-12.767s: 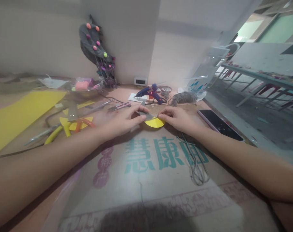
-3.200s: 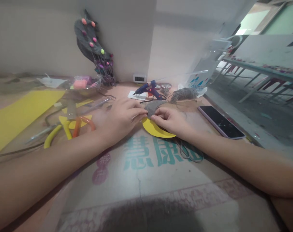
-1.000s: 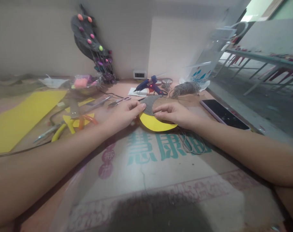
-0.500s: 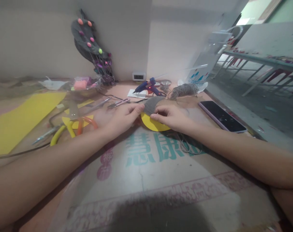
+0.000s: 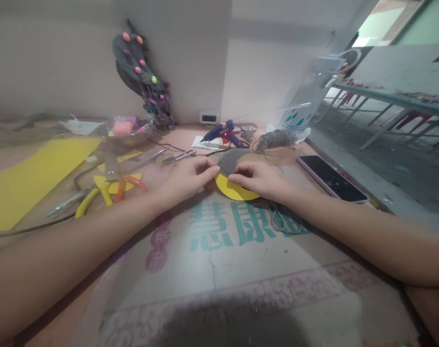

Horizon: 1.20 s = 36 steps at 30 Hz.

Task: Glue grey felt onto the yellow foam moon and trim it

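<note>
Between my hands is a round yellow disc (image 5: pixel 237 189), its far part covered with grey yarn (image 5: pixel 231 161). My left hand (image 5: pixel 195 176) pinches the disc's left edge between thumb and fingers. On the other side, my right hand (image 5: pixel 257 177) grips it with the thumb lying near the border of yarn and yellow. Loose grey strands trail from below the right hand onto the printed cardboard (image 5: pixel 219 270). Just beyond the disc, a blue hot glue gun (image 5: pixel 223 132) with a small red light rests by a white pad, and a grey yarn skein (image 5: pixel 276 140) lies to its right.
A phone (image 5: pixel 331 178) lies at the right, near the table edge. On the left are yellow-handled pliers (image 5: pixel 87 202), orange-handled pliers (image 5: pixel 121 189) and a yellow sheet (image 5: pixel 38 178). A grey crescent ornament (image 5: pixel 134 62) leans on the wall; a clear jug (image 5: pixel 306 96) stands back right.
The whole view has shifted slightly, with things sitting a little lower and more to the right. Both hands keep hold of the disc, the left fingertips slightly shifted along its edge.
</note>
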Each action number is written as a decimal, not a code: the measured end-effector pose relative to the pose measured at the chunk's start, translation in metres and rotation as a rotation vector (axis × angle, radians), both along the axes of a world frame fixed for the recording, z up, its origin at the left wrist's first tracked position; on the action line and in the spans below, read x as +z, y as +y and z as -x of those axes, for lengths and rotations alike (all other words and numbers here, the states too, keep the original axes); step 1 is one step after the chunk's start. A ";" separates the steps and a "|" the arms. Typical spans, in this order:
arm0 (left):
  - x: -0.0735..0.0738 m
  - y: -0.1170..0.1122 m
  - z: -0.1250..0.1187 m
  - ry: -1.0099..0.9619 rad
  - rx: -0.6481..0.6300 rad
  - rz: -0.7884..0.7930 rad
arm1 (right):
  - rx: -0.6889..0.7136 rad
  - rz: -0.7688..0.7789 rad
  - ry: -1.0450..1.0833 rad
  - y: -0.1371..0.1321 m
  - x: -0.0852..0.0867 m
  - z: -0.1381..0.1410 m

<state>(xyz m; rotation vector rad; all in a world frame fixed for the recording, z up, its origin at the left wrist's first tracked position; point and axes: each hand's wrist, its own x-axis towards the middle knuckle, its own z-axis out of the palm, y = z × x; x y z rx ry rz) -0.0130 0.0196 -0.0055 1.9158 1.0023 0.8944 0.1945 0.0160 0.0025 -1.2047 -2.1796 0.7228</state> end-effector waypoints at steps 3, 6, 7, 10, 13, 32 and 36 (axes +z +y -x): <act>0.001 0.000 -0.001 -0.028 -0.051 0.005 | -0.020 -0.010 0.022 0.001 0.000 0.000; 0.002 -0.001 -0.002 -0.066 -0.061 0.007 | 0.000 0.005 0.047 0.003 0.000 -0.001; 0.002 -0.001 -0.002 -0.069 -0.049 0.002 | 0.005 0.006 0.048 0.003 0.000 -0.001; 0.003 -0.001 -0.001 -0.028 -0.004 -0.014 | 0.006 0.004 0.023 0.002 0.001 -0.002; 0.003 -0.002 -0.001 0.023 0.012 -0.025 | 0.009 0.030 0.023 0.001 0.001 -0.001; 0.002 0.003 0.001 0.161 -0.034 -0.072 | 0.051 0.017 0.035 0.002 -0.004 -0.003; 0.003 0.004 0.001 0.190 -0.063 -0.094 | 0.059 -0.015 0.025 0.002 -0.004 -0.002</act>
